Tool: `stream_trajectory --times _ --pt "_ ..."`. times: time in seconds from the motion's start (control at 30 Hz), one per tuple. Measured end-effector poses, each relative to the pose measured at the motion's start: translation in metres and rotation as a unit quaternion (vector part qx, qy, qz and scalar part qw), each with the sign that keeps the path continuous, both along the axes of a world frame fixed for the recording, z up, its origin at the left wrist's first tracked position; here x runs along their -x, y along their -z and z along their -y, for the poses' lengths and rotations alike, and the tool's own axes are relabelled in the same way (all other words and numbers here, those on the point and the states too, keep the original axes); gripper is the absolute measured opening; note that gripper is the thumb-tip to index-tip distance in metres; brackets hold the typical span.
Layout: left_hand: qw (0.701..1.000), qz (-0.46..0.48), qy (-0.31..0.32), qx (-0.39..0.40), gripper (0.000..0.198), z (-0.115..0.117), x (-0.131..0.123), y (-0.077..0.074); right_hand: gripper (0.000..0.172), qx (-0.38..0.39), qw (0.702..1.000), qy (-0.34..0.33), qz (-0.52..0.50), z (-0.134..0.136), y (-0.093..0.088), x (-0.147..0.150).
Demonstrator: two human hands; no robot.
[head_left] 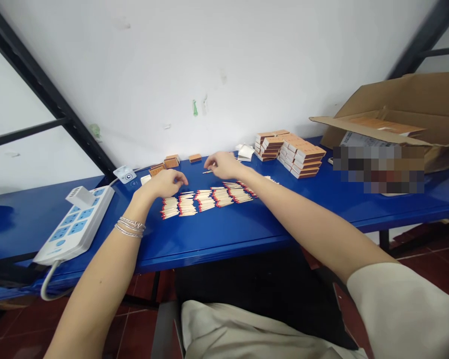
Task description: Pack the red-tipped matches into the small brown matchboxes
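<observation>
While the R hand (224, 165) bends its fingertips to a few thin pale sticks (207, 172) (can't tell if pinched), the L hand (168, 183) sits half-curled, fingers apart, nothing seen in it, nr the L end of the side-by-side piles of pale wooden, red-tipped matches (205, 201) on the glossy blue surface (228, 232). Step looks like grouping matches; next move prob. calls for a light fingertip pinch w/o nudging neighbouring piles. Behind, to R: stacked orange-brown cardboard matchboxes (301, 155). Far R: open brown cardboard carton (407, 94). No brands or writing legible.
</observation>
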State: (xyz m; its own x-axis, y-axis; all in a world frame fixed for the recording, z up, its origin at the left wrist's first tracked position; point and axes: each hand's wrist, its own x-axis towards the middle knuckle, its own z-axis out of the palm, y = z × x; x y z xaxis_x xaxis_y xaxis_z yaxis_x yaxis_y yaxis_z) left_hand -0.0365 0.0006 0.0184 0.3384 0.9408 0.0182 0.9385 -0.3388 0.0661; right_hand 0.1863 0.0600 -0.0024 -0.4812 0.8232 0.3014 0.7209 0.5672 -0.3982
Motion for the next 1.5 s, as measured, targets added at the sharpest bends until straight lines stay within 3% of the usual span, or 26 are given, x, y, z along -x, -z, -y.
stream_trajectory --times 0.1,0.17,0.37,0.7,1.0,1.23,1.4,1.5 --pt "0.999 0.020 0.010 0.049 0.045 0.001 -0.004 0.002 0.028 -0.014 0.994 0.104 0.008 -0.022 0.004 -0.025" --pt "0.997 0.028 0.008 0.075 0.047 0.002 -0.006 0.002 0.027 -0.006 0.992 0.124 0.016 -0.030 0.009 -0.034" --pt "0.996 0.014 0.012 0.085 0.047 0.005 -0.009 -0.002 0.021 0.009 0.997 0.056 0.057 -0.022 0.015 -0.017" --pt "0.997 0.005 0.031 0.066 0.049 0.003 -0.007 -0.001 0.022 0.021 0.989 0.057 0.132 -0.013 0.015 -0.003" --pt "0.998 0.011 0.032 0.043 0.050 0.000 -0.006 0.001 0.019 0.051 0.990 -0.063 0.113 0.017 0.008 0.016" --pt "0.999 0.010 0.023 0.028 0.050 -0.002 -0.005 0.002 0.017 0.094 0.984 -0.128 0.076 0.023 -0.002 0.004" --pt "1.000 0.010 0.018 0.020 0.047 -0.002 -0.003 0.004 0.024 0.011 0.997 -0.017 0.069 0.010 -0.001 -0.004" --pt "1.000 0.009 0.015 0.021 0.046 -0.002 -0.004 0.003 0.033 -0.012 0.994 0.005 0.111 -0.004 0.009 -0.002"
